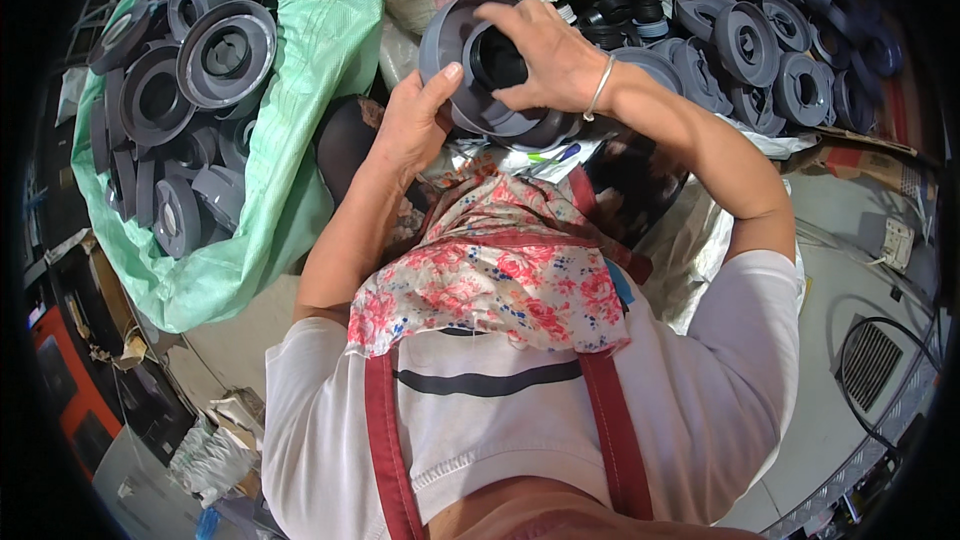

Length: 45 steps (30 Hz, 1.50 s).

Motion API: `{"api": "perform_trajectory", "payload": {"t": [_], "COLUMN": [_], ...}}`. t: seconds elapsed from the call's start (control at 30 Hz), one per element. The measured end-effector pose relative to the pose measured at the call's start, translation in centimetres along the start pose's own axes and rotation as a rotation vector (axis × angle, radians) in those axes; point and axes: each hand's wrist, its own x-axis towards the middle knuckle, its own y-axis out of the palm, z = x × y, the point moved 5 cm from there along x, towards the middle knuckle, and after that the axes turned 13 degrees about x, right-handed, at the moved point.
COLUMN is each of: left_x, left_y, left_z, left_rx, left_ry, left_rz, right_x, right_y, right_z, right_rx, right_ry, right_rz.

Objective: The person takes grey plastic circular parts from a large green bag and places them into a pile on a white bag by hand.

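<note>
In front of my chest I hold a round grey plastic fitting [440,45] with a wide rim, tilted so its hollow faces me. My left hand [414,120] is closed on its near left edge, thumb over the rim. Inside the hollow sits a black ring [482,58]. My right hand [560,55] grips this ring, thumb at its lower side and fingers arched over the top. Part of the ring and the fitting's right side are hidden behind the right hand. Another grey fitting [645,65] lies just beyond my right wrist.
On the left, a light green woven sack [300,130] holds several grey fittings [225,55]. At the right, more grey fittings [745,40] are heaped beside a stack of black rings [610,15]. Pens [555,155] lie near my lap. A cable [850,380] loops at the far right.
</note>
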Motion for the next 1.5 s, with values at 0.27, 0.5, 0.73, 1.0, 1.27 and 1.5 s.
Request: {"api": "perform_trajectory", "payload": {"t": [0.27, 0.5, 0.73, 1.0, 1.27, 1.5], "left_x": [-1.0, -1.3, -1.5, -2.2, -8.0, -0.9], "left_y": [-1.1, -0.8, -0.2, -0.7, -6.2, -3.7], "left_z": [0.9, 1.6, 1.9, 1.6, -19.2, -4.6], "left_rx": [0.027, -0.072, 0.181, 0.313, 0.776, 0.632], "left_ry": [-0.168, -0.206, 0.112, 0.111, 1.199, 0.254], "left_rz": [0.143, 0.124, -0.080, -0.193, -0.943, -0.373], "right_x": [-2.0, -2.3, -2.3, -3.8, -2.2, -1.2], "right_y": [1.2, 2.0, 4.1, 5.7, 6.3, 7.5], "right_z": [2.2, 0.6, -3.4, -3.2, -13.3, -14.5], "right_rx": [-0.207, 0.051, 0.945, 1.211, -0.253, -0.192], "right_ry": [-0.393, -0.246, 0.817, 0.976, 0.646, 0.538], "right_rz": [0.285, 0.144, 0.116, 0.462, 0.444, 0.456]}}
